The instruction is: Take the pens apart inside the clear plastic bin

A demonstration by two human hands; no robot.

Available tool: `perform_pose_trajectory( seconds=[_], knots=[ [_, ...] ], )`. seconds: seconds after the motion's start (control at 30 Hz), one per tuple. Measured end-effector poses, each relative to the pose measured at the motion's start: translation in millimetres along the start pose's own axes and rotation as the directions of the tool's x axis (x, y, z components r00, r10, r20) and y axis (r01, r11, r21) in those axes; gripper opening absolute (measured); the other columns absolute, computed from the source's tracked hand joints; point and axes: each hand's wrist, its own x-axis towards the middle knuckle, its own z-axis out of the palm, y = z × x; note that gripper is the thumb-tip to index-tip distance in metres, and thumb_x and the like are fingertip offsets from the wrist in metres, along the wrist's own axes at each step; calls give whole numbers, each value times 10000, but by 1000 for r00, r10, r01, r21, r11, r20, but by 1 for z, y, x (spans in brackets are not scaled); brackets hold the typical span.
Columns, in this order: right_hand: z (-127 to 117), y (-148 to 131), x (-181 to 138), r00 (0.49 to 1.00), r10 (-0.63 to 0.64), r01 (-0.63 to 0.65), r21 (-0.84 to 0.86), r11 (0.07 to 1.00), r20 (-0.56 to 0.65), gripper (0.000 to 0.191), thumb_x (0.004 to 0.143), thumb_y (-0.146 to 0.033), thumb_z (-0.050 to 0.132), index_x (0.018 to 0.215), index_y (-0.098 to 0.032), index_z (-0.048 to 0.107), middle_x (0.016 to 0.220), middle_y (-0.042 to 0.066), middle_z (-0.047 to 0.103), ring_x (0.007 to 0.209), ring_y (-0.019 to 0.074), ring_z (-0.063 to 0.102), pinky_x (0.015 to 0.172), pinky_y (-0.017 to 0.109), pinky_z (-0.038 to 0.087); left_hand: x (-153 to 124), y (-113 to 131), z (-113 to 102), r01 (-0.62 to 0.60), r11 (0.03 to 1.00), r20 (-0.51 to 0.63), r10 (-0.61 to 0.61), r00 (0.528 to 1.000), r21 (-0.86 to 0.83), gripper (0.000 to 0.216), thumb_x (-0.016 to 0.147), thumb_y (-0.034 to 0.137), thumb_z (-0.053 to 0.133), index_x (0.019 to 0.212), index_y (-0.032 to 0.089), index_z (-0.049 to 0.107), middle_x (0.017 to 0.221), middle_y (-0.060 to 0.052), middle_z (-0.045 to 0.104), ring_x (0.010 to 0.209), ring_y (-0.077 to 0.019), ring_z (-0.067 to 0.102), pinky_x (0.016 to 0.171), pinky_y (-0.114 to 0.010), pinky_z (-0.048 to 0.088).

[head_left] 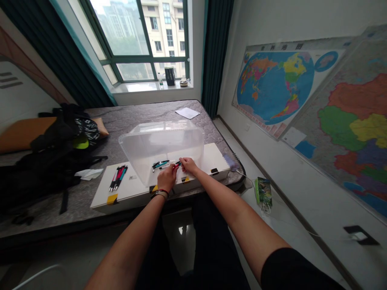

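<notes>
My left hand point(167, 177) and my right hand point(189, 164) meet at the front of a clear plastic bin point(161, 149) and both pinch a red pen point(177, 164) between them. A few pens point(160, 164) lie inside the bin, just left of my hands. The bin stands on a long white box point(127, 193) on the grey mattress. A bundle of red and teal pens point(119, 177) lies on the box to the left of the bin. A band circles my left wrist.
A black backpack point(51, 157) and crumpled white paper point(88, 173) lie on the mattress at left. A sheet of paper point(187, 112) lies near the window. A green packet point(263, 191) and a cable rest on the floor at right. Maps hang on the right wall.
</notes>
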Motion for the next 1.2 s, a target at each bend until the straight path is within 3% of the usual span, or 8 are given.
perform_pose_trajectory(
  seconds=[0.27, 0.5, 0.7, 0.93, 1.13, 1.2],
  knots=[
    [-5, 1, 1, 996, 19, -3, 190, 982, -85, 407, 901, -511, 500, 651, -190, 481, 509, -24, 534, 426, 97, 519, 426, 194, 398, 0, -2, 4, 1, 999, -22, 0, 1000, 38, 472, 1017, 454, 210, 1028, 219, 619, 1007, -77, 696, 803, -187, 623, 670, -286, 348],
    [-5, 2, -2, 991, 12, 3, 117, 993, -130, 420, 827, -555, 593, 642, -190, 498, 498, -22, 552, 414, 96, 498, 429, 204, 403, 1, -1, 5, 39, 999, -39, -39, 998, -2, 446, 1009, 448, 243, 1040, 219, 625, 935, -83, 703, 788, -200, 630, 696, -291, 371],
    [-3, -5, -3, 987, 80, -52, 199, 979, -136, 465, 848, -648, 481, 799, -190, 542, 515, -37, 527, 439, 125, 545, 403, 210, 401, 1, -2, 5, 35, 997, -66, -40, 997, -76, 383, 975, 480, 351, 1118, 230, 604, 935, -77, 710, 797, -210, 645, 711, -296, 399],
    [1, -8, -5, 993, 39, -33, 51, 998, -114, 412, 846, -594, 512, 688, -216, 476, 498, -25, 529, 407, 122, 498, 405, 230, 407, 1, -5, 5, 19, 991, -61, -27, 998, -130, 331, 964, 373, 372, 1166, 233, 594, 1049, -95, 691, 871, -209, 649, 761, -305, 436],
    [5, -9, -8, 999, -45, 46, -117, 992, 9, 394, 755, -561, 653, 925, -207, 630, 552, -30, 582, 474, 147, 557, 472, 242, 443, 1, -8, 10, 1, 990, -84, -13, 996, -140, 335, 964, 366, 370, 1194, 250, 585, 1091, -95, 678, 874, -220, 649, 778, -324, 441],
    [5, -7, -7, 996, -73, 79, -142, 987, 46, 369, 752, -544, 667, 897, -205, 654, 566, -24, 595, 497, 145, 564, 497, 240, 445, 1, -10, 13, 1, 991, -90, -14, 996, -137, 339, 967, 358, 363, 1220, 245, 558, 1080, -97, 678, 856, -223, 651, 761, -325, 446]
  ],
)
